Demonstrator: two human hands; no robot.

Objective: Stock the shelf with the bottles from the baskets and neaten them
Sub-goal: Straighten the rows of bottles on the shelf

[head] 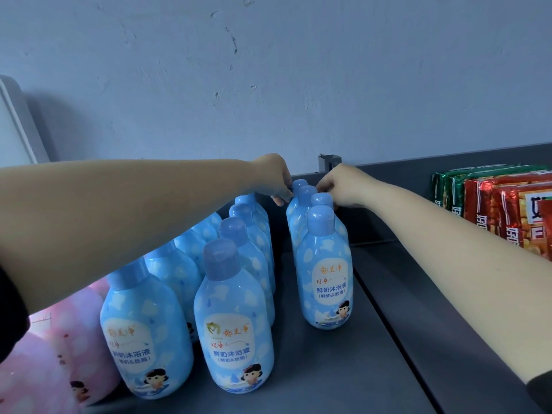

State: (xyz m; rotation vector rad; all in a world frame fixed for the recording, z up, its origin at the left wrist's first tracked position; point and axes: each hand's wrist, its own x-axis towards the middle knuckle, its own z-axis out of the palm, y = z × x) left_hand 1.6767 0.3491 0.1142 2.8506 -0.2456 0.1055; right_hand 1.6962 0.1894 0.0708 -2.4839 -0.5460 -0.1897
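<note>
Head view looked down on a dark grey metal shelf (388,339), smooth and matte, with a low raised lip along its back edge. On it stood glossy light-blue plastic bottles (233,333), rounded at the shoulder, narrowing to domed blue screw caps, printed with pale cloud shapes, a white label of Chinese characters and a small cartoon child near the base. They formed three rows running from the shelf's front edge toward the back: two close rows on the left side and a third row (324,273) set apart toward the middle of the shelf. Both bare forearms reached to the rearmost bottle (299,185) of that third row, near the back edge. The left hand (273,174) had its fingertips pinched at the cap from the left; the right hand (343,186) curled around it from the right, though how firmly either gripped could not be told. Crinkled foil snack packets (501,204), red and green, stood upright at the shelf's right end. Soft-looking pink bottles (56,354) showed at the front left corner, partly hidden by the left arm.
</note>
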